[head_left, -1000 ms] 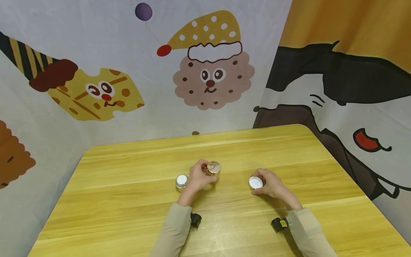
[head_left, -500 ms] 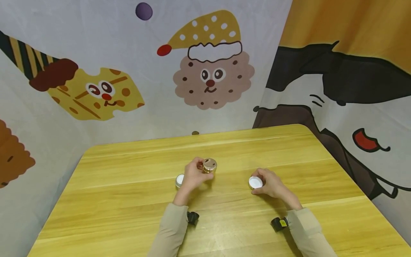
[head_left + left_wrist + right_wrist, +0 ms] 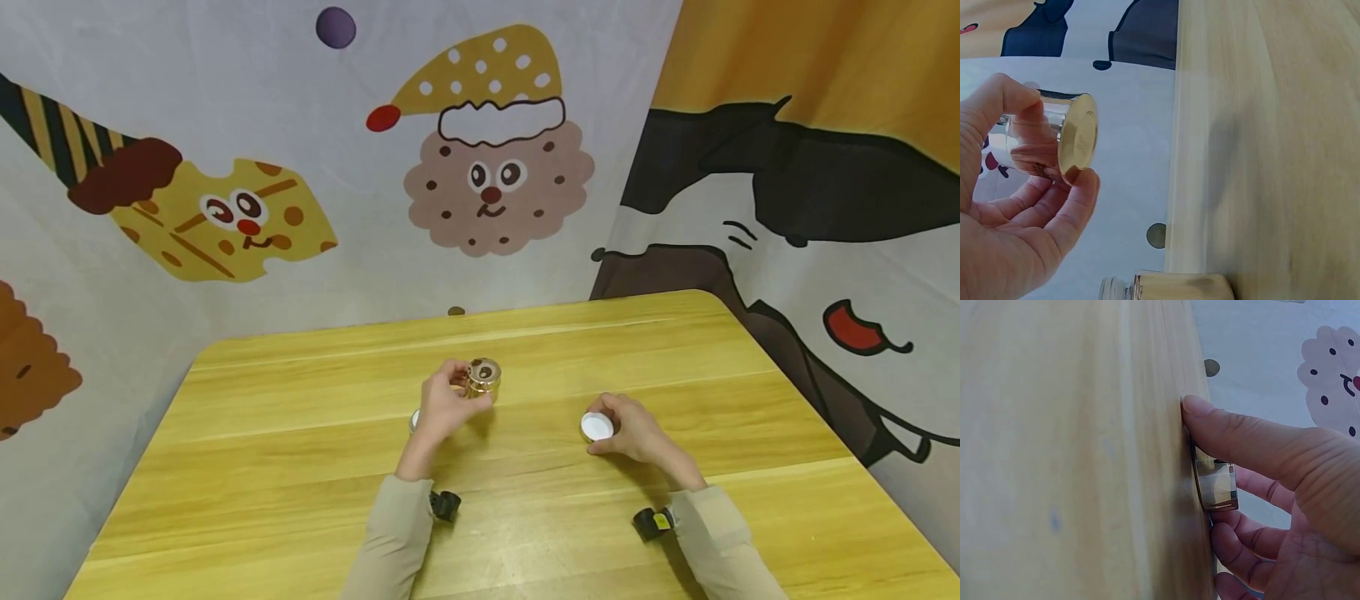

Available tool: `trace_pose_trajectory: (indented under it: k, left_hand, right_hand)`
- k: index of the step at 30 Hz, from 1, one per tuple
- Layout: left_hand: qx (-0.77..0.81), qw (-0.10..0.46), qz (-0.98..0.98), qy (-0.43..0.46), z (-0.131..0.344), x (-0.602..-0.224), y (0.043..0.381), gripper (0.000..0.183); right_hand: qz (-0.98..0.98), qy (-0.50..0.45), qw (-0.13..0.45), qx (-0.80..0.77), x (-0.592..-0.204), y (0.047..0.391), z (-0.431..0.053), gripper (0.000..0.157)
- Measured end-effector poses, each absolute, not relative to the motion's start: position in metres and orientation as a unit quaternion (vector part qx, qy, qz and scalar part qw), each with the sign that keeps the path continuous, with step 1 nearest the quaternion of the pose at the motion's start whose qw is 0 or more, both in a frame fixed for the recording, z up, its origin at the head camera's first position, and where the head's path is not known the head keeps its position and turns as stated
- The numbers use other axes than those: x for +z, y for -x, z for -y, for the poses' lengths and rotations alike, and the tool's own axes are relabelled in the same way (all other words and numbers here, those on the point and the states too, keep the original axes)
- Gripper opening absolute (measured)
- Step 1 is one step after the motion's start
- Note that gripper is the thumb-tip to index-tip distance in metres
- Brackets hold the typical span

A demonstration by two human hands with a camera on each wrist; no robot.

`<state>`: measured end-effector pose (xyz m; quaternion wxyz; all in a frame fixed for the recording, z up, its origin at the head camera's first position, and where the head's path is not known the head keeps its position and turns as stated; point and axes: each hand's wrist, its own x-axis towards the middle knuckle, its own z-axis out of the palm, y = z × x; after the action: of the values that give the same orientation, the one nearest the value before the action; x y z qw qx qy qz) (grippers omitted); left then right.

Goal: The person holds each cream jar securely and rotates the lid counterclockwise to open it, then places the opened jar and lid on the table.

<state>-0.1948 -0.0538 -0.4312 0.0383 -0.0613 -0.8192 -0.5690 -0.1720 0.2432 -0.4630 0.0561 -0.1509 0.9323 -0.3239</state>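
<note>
My left hand (image 3: 442,408) holds a shiny gold cosmetic jar (image 3: 483,377) between thumb and fingers. In the left wrist view the jar's round gold base (image 3: 1079,137) hangs above the table, apart from it. My right hand (image 3: 633,429) pinches a round lid (image 3: 597,427) at its rim, white inside facing up. The right wrist view has the lid's shiny side wall (image 3: 1217,485) down at the table surface, fingers around it. Mostly hidden behind my left hand stands a second jar (image 3: 415,421); its gold body (image 3: 1185,287) and clear threaded neck (image 3: 1113,289) appear in the left wrist view.
The wood-grain table (image 3: 300,517) extends around both hands to a far edge. Behind it hangs a cloth backdrop (image 3: 360,275) printed with cartoon figures. A small black camera sits at each wrist, the left camera (image 3: 446,506) and the right camera (image 3: 651,523).
My left hand has moved left and a little farther away with the gold jar, whose top has tilted. It now covers more of the second jar. My right hand and the lid stay put.
</note>
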Motion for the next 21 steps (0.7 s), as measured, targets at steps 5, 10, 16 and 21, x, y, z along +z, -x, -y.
trace_pose_trajectory:
  k: [5,10,16,21]
  left_hand:
    - [-0.598,0.046,0.798,0.060,0.0543,-0.4318,0.1953,0.042]
    - [-0.636,0.063,0.767,0.066,0.0557,-0.4315,0.1950,0.042]
    - [-0.656,0.075,0.749,0.056,0.0564,-0.4290,0.1955,0.042]
    - [-0.669,0.088,0.736,0.056,0.0556,-0.4239,0.1952,0.042]
  right_hand:
    - [-0.932,0.149,0.055,-0.325,-0.4629,0.1720,-0.2428,0.043]
    - [-0.932,0.146,0.057,-0.326,-0.4625,0.1721,-0.2423,0.043]
    - [-0.933,0.141,0.060,-0.326,-0.4626,0.1715,-0.2419,0.043]
    - [-0.934,0.139,0.060,-0.325,-0.4634,0.1715,-0.2423,0.043]
